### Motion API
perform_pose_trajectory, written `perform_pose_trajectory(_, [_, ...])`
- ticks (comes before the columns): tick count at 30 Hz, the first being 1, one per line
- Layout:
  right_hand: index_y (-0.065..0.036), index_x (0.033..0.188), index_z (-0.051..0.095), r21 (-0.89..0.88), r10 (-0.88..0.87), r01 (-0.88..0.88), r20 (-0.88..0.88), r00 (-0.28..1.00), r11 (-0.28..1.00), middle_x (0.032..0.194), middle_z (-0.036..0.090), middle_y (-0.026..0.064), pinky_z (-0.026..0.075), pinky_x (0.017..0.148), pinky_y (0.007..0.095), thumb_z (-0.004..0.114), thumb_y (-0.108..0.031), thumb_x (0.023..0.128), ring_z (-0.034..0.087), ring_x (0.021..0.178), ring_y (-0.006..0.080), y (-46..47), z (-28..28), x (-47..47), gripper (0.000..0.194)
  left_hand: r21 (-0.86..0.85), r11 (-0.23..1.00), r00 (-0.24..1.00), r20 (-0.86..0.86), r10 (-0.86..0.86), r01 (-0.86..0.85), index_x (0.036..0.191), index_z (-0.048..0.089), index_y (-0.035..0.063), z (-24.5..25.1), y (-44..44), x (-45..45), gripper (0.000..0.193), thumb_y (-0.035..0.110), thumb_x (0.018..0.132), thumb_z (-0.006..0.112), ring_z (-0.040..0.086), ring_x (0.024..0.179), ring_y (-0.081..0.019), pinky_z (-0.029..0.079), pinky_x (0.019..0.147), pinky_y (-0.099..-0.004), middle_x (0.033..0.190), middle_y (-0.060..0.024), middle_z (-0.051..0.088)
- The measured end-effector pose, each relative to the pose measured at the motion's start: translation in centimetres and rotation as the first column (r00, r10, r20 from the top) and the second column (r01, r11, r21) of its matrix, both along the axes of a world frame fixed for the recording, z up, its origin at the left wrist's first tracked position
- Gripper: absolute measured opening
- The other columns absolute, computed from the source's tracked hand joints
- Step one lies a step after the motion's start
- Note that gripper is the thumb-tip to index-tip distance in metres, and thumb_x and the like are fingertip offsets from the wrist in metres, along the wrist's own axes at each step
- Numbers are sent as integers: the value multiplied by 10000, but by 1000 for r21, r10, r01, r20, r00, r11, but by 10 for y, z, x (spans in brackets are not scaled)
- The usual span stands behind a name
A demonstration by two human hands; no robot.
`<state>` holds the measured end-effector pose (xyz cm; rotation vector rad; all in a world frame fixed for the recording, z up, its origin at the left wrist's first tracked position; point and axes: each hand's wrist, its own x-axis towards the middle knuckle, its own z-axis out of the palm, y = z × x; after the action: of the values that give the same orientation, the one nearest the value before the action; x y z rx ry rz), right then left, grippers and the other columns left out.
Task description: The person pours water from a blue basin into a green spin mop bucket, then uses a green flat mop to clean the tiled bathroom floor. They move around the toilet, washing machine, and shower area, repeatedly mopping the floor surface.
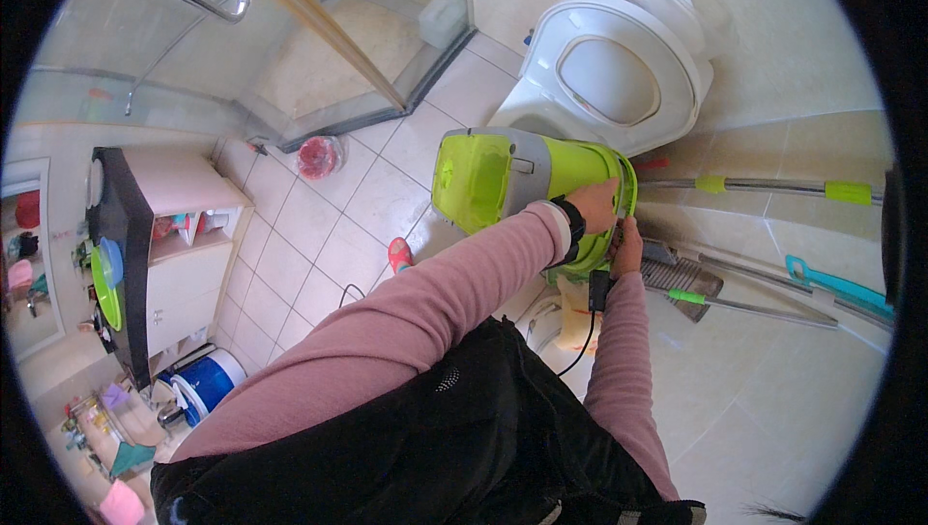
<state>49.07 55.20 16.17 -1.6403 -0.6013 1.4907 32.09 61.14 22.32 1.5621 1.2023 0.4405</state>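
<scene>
A lime-green and grey plastic container [522,170] with a see-through green panel lies tilted in front of the toilet. My left hand [593,206], with a black watch on its wrist, is at the container's green rim, its fingers bent against it. Just below, my right hand [626,246] holds the same rim, thumb up along the edge; its other fingers are partly hidden. A small black box [599,290] with a black cable is by my right wrist. What lies between the two hands is too small to make out.
The white toilet [609,79] stands beyond the container. A mop pole [768,187] and other poles lean at the right near a floor squeegee [687,296]. A red bin [319,156] is by the glass shower; a white cabinet [185,307] stands left.
</scene>
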Motion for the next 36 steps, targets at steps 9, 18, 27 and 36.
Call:
perform_pose_trajectory(9, [-123,820,560,-32,17,-17,4,1000,999,555,389,-63,246,413,239,457,-461,892,323,430,74,-6,2,4,361,-15,1000,997,70,-12,13,1279,333,-1,-14,-4,6,565,129,767,535,593,649,-276,461,580,-381,708,-142,608])
perform_pose_trajectory(18, [-113,889,554,-40,-12,10,-38,999,999,570,401,-58,251,401,240,478,-434,890,342,436,71,-10,5,6,329,-136,990,998,57,-27,35,1367,256,32,-12,-5,10,669,116,767,538,565,570,-198,453,505,-323,688,-97,601])
perform_pose_trajectory(27, [-129,848,540,-18,-13,13,1,1000,1000,550,396,-57,252,391,238,476,-434,887,340,420,71,-11,-2,7,315,-57,998,998,58,13,-9,1371,261,44,-27,-7,13,681,113,760,552,569,590,-200,460,534,-319,700,-93,608])
perform_pose_trajectory(36, [-116,859,530,6,-16,16,16,1000,1000,545,389,-51,249,389,237,458,-425,898,340,413,81,-15,-6,7,320,-10,1000,999,31,-13,13,1363,241,-12,-24,-10,8,705,126,751,562,593,646,-212,472,594,-323,725,-108,625])
